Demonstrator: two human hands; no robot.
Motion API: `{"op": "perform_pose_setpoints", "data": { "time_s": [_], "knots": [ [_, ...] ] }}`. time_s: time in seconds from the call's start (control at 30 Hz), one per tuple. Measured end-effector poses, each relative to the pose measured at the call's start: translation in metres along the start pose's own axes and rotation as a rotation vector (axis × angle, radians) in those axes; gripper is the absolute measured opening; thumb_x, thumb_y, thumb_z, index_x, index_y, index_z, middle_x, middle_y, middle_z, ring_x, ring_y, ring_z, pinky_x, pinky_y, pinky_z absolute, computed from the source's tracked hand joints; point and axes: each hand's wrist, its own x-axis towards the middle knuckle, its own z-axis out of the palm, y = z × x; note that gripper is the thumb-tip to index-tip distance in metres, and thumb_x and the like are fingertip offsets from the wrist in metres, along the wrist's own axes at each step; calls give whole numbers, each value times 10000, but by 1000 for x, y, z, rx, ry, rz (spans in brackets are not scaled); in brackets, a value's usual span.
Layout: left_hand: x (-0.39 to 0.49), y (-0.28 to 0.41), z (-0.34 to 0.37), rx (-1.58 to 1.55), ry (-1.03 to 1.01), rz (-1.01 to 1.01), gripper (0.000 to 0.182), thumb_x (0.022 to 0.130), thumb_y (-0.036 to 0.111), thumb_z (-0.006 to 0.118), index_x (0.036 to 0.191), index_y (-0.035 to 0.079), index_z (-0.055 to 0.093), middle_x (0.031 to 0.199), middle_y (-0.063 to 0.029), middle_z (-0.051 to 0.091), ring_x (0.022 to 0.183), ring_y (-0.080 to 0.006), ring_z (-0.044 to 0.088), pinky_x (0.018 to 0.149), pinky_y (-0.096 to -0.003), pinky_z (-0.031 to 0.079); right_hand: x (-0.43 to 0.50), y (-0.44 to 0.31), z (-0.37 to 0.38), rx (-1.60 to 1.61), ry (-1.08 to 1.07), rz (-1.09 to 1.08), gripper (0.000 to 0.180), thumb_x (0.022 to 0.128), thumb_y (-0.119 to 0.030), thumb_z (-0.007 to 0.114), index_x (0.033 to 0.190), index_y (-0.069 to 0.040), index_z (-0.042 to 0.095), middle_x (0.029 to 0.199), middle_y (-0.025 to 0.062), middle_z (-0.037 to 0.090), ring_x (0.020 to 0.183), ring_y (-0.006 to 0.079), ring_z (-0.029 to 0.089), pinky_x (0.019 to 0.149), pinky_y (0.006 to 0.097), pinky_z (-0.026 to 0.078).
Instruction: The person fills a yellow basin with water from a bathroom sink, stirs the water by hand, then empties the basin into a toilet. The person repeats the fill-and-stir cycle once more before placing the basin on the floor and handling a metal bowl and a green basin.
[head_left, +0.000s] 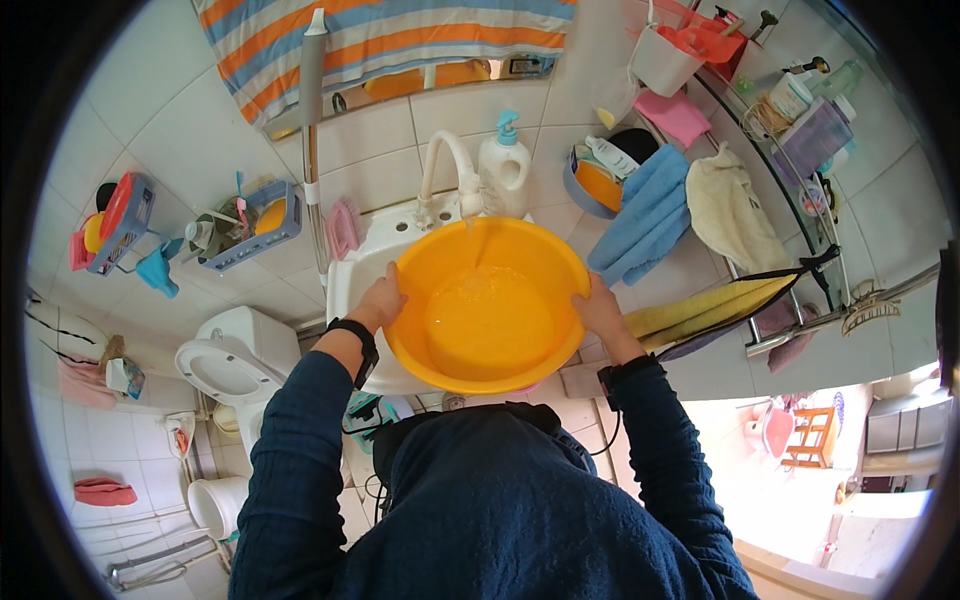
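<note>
A round orange-yellow plastic basin (405, 341) rests over the white washbasin (341, 289), under the pale faucet (450, 176). Water runs from the spout into it, and rippling water lies inside. My left hand (383, 298) grips its left rim, the fingers partly hidden by the rim. On the opposite side my right hand (600, 309) holds the right rim. Behind the basin stands a white pump bottle (504, 165) with a light blue top. A pink scrub brush (343, 229) lies on the washbasin's left edge, beside a metal pole (311, 150).
Right of the basin hang a blue towel (649, 214), a cream cloth (726, 206) and a yellow towel (697, 311). A glass shelf (772, 146) bears bottles. Blue wall baskets (259, 244) and a toilet (229, 367) are at left. Wires hang near my body.
</note>
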Motion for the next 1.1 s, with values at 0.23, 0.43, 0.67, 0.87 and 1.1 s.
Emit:
{"op": "perform_pose_setpoints", "data": {
  "time_s": [0.23,0.43,0.67,0.87,1.1],
  "knots": [
    [0,1,1,15,9,-4,761,854,173,597,1432,-11,137,1094,-301,574,1006,-423,582,878,-444,467,-2,-1,0,35,-15,26,427,822,-131,559,1211,1,444,924,224,643,662,329,656,448,392,513],
    [-1,3,0,4,10,-21,758,855,177,600,1431,-22,150,1073,-301,583,995,-418,590,872,-443,472,-1,-1,1,66,-27,58,477,816,-152,583,1251,-4,455,1076,225,618,942,344,609,763,380,484],
    [-4,4,-2,32,-15,-32,770,864,181,600,1438,-24,129,1092,-298,577,1011,-414,586,879,-435,471,-4,-3,-1,70,-30,18,422,826,-133,558,1213,3,460,968,222,637,753,334,646,559,387,523],
    [-5,2,-2,28,-15,-24,756,866,174,600,1433,-26,141,1087,-294,580,1009,-416,585,877,-437,470,-4,1,4,21,14,-60,423,826,-131,551,1215,6,459,938,221,648,702,333,662,516,389,544],
    [-7,1,-3,14,0,-5,746,864,173,603,1427,-33,159,1062,-294,591,991,-415,590,862,-442,470,-8,-4,2,3,7,-18,421,827,-135,556,1214,2,462,962,217,649,734,332,665,531,388,549]
  ]
}}
